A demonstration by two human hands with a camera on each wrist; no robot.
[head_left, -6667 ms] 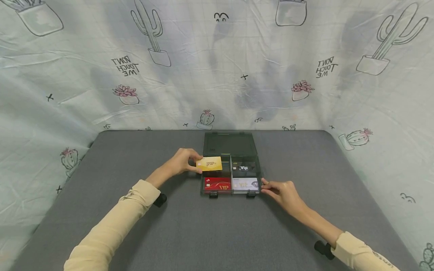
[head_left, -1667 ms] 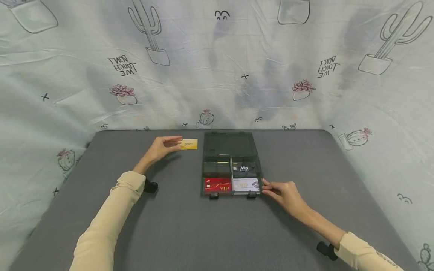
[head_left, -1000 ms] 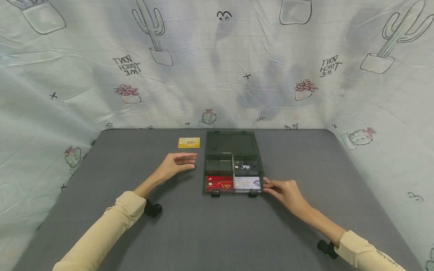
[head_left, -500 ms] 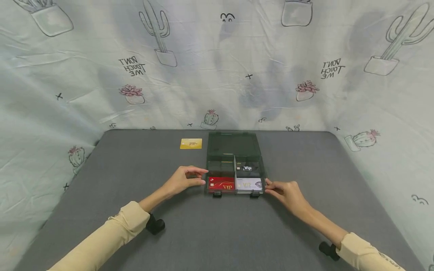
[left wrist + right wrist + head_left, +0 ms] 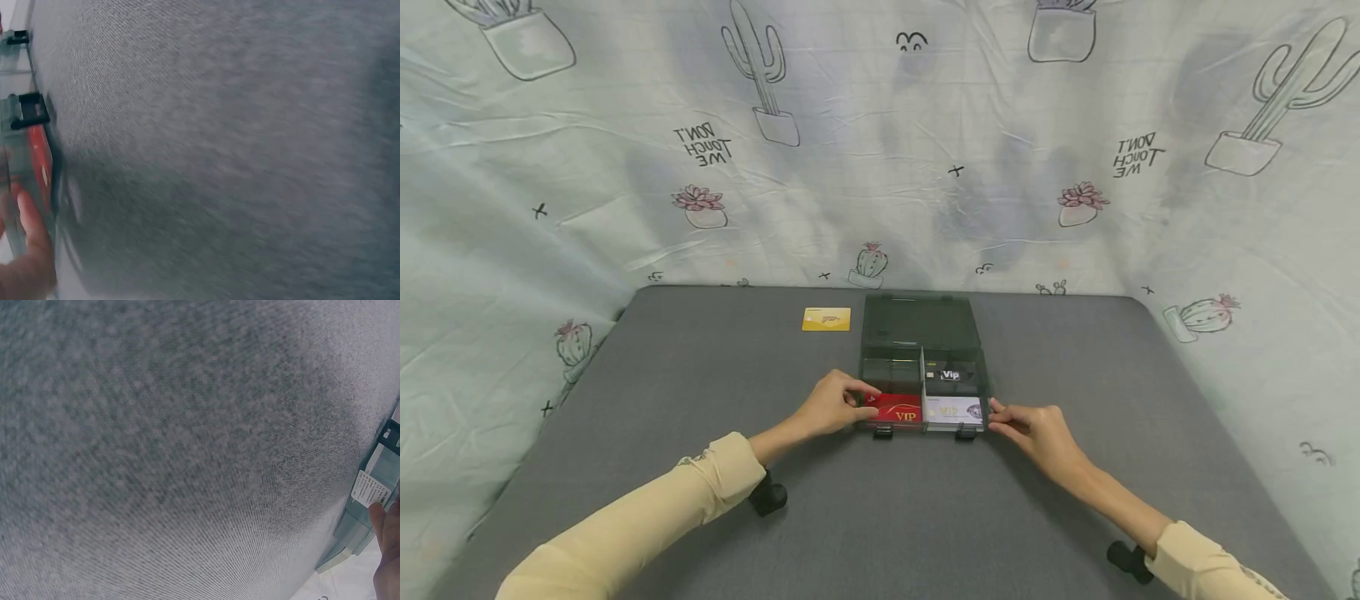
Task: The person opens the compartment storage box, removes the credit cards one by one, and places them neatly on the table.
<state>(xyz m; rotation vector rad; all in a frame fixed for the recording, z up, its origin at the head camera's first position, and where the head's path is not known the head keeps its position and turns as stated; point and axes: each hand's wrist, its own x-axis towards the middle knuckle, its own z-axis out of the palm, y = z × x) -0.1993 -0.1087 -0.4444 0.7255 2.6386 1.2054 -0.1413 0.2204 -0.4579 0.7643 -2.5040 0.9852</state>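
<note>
A dark see-through card box (image 5: pixel 922 322) lies on the table with its lid folded back. My left hand (image 5: pixel 831 406) is at the box's front left compartment, thumb and fingers pinching the left end of a red VIP card (image 5: pixel 898 407). In the left wrist view the red card (image 5: pixel 40 165) shows behind the clear wall, the left thumb (image 5: pixel 31 225) beside it. My right hand (image 5: pixel 1041 433) pinches the box's right side wall near the front; in the right wrist view, its fingertips touch a white label (image 5: pixel 370 489). A silver-white VIP card (image 5: pixel 953 409) lies in the front right compartment.
Behind it, a black Vip card (image 5: pixel 951 376) sits in the back right compartment. The back left compartment (image 5: pixel 891 370) shows its dark floor. A yellow card (image 5: pixel 826 319) lies on the grey table (image 5: pixel 880 517), left of the lid. A patterned cloth (image 5: pixel 850 167) hangs behind.
The left hand set the yellow card down on the table left of the lid, let go, and came forward and right to the red card. The right hand stayed on the box.
</note>
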